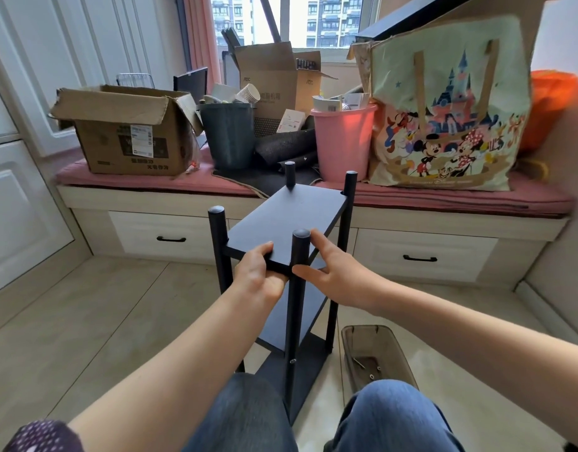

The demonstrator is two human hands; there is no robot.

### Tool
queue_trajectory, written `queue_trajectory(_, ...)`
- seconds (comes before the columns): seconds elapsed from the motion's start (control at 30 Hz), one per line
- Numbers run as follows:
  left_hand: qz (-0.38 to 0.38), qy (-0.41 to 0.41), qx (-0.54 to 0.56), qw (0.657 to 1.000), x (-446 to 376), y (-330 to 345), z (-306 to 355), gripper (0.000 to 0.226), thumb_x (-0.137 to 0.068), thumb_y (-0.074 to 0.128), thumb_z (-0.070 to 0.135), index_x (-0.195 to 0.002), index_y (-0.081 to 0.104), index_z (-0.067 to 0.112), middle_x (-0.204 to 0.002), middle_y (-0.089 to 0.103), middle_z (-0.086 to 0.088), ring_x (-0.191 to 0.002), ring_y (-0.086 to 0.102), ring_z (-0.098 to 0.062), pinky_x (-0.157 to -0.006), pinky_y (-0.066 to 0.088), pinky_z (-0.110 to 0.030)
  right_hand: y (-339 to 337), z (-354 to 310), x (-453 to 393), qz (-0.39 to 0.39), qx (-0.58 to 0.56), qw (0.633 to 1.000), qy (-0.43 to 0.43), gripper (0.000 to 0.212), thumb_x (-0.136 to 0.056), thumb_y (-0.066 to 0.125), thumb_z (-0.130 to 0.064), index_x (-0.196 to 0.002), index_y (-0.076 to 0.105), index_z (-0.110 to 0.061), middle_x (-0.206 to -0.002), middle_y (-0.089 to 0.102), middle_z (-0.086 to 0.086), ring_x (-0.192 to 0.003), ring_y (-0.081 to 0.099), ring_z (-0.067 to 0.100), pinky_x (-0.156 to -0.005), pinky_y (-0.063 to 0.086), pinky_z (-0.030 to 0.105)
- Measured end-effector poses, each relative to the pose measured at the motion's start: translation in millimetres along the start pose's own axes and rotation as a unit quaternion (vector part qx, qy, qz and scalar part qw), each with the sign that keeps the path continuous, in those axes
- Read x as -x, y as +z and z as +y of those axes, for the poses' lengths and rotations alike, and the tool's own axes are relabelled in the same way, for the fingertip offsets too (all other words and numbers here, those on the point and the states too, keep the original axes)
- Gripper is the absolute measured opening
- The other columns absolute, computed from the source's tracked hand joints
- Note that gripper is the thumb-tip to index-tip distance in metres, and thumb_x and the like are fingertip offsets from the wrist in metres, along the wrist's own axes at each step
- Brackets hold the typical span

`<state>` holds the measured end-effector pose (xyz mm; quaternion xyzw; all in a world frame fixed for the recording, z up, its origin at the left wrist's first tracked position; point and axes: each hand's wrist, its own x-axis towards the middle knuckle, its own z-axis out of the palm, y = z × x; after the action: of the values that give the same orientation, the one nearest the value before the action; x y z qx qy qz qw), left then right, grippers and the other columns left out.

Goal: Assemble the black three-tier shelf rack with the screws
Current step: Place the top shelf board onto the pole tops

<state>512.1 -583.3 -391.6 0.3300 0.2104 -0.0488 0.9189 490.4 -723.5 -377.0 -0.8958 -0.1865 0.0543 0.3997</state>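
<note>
Rack upright, top tier being checked

Rack (282,256) stands on the floor (101,314) between the person's knees, four posts up and three black boards in place, so assembly looks close to done. Left hand (259,272) grips the near edge of the top board (281,220), thumb above and fingers curled beneath. Right hand (333,272) rests its fingers, spread and nearly straight, against the near-right post (299,256), gripping nothing. My guess is a seating or wobble check; the next move probably calls for a screw from the smoky tray (377,353) just right of the base. Window seat (444,203) with its drawers (418,256) stands close behind the rack; bare floor to the left gives room.
</note>
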Motion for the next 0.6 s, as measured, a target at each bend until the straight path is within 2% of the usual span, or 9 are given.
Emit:
queue_trajectory(0.07,-0.007,-0.007,-0.001,1.000,1.7,3.5,-1.8,0.032,-0.103,0.046,0.005,-0.133,0.054,-0.003,-0.127,0.064,-0.024,-0.117,0.063,-0.039,-0.106,0.046,-0.051,-4.6,5.2,-0.8,-0.005,0.002,1.000,-0.002,0.047,-0.100,0.055,-0.031,-0.140,0.031,-0.040,-0.138,0.053,-0.005,-0.076,0.055,0.004,-0.099,0.049,0.042)
queue_trajectory(0.17,-0.029,-0.024,-0.005,0.999,3.8,8.0,-4.8,0.033,-0.103,0.045,0.005,-0.135,0.052,-0.003,-0.127,0.064,-0.024,-0.118,0.062,-0.039,-0.101,0.049,-0.050,-16.3,16.0,-4.2,-0.014,-0.009,1.000,-0.019,0.043,-0.100,0.055,-0.026,-0.136,0.036,-0.038,-0.138,0.051,-0.010,-0.108,0.057,0.003,-0.099,0.048,0.038)
queue_trajectory(0.23,-0.048,-0.038,-0.015,0.998,4.5,9.6,-6.6,0.034,-0.104,0.045,0.006,-0.136,0.051,-0.004,-0.128,0.063,-0.025,-0.118,0.062,-0.038,-0.094,0.050,-0.047,-25.2,24.3,-7.3,-0.023,-0.032,0.999,-0.030,0.041,-0.100,0.054,-0.019,-0.134,0.039,-0.037,-0.132,0.053,-0.011,-0.091,0.056,-0.015,-0.081,0.046,0.021)
queue_trajectory(0.27,-0.055,-0.049,-0.021,0.997,4.3,9.5,-7.3,0.034,-0.103,0.046,0.006,-0.136,0.051,-0.004,-0.128,0.063,-0.025,-0.118,0.062,-0.038,-0.093,0.050,-0.045,-29.2,27.6,-8.3,-0.027,-0.043,0.998,-0.030,0.041,-0.100,0.053,-0.016,-0.133,0.040,-0.037,-0.131,0.054,-0.011,-0.085,0.056,-0.018,-0.076,0.043,0.016)
queue_trajectory(0.3,-0.060,-0.059,-0.028,0.996,3.7,8.8,-8.2,0.034,-0.103,0.048,0.006,-0.135,0.052,-0.004,-0.127,0.064,-0.025,-0.118,0.063,-0.037,-0.093,0.051,-0.044,-32.8,30.5,-9.8,-0.026,-0.053,0.998,-0.029,0.041,-0.101,0.052,-0.014,-0.132,0.040,-0.036,-0.131,0.054,-0.011,-0.091,0.057,-0.015,-0.078,0.044,0.015)
queue_trajectory(0.4,-0.062,-0.064,-0.056,0.995,-0.5,6.2,-11.3,0.034,-0.100,0.055,0.008,-0.133,0.057,-0.001,-0.123,0.067,-0.019,-0.111,0.065,-0.031,-0.095,0.051,-0.038,-41.8,38.9,-14.0,-0.017,-0.064,0.997,-0.034,0.042,-0.100,0.051,-0.009,-0.132,0.041,-0.034,-0.137,0.054,-0.009,-0.122,0.055,0.008,-0.097,0.045,0.029)
queue_trajectory(0.47,-0.064,-0.053,-0.075,0.994,-4.5,5.3,-14.6,0.033,-0.099,0.058,0.011,-0.131,0.059,0.003,-0.116,0.069,-0.015,-0.104,0.066,-0.026,-0.095,0.051,-0.036,-45.9,42.1,-16.5,-0.017,-0.065,0.997,-0.044,0.041,-0.099,0.051,-0.004,-0.132,0.043,-0.028,-0.138,0.054,-0.007,-0.131,0.049,0.009,-0.105,0.045,0.034)
queue_trajectory(0.53,-0.070,-0.037,-0.094,0.992,-9.4,5.6,-18.6,0.031,-0.098,0.060,0.013,-0.128,0.061,0.006,-0.111,0.070,-0.012,-0.102,0.067,-0.023,-0.092,0.050,-0.034,-48.0,44.5,-20.1,-0.007,-0.064,0.997,-0.050,0.039,-0.099,0.050,0.000,-0.129,0.044,-0.024,-0.137,0.055,-0.005,-0.136,0.045,0.010,-0.105,0.046,0.033)
queue_trajectory(0.6,-0.076,-0.013,-0.108,0.991,-14.8,6.2,-23.5,0.031,-0.098,0.061,0.015,-0.129,0.061,0.007,-0.113,0.072,-0.011,-0.106,0.068,-0.023,-0.090,0.050,-0.033,-49.3,45.5,-23.1,0.005,-0.069,0.996,-0.049,0.039,-0.099,0.050,0.002,-0.125,0.046,-0.028,-0.133,0.057,-0.009,-0.134,0.048,0.009,-0.098,0.048,0.022)
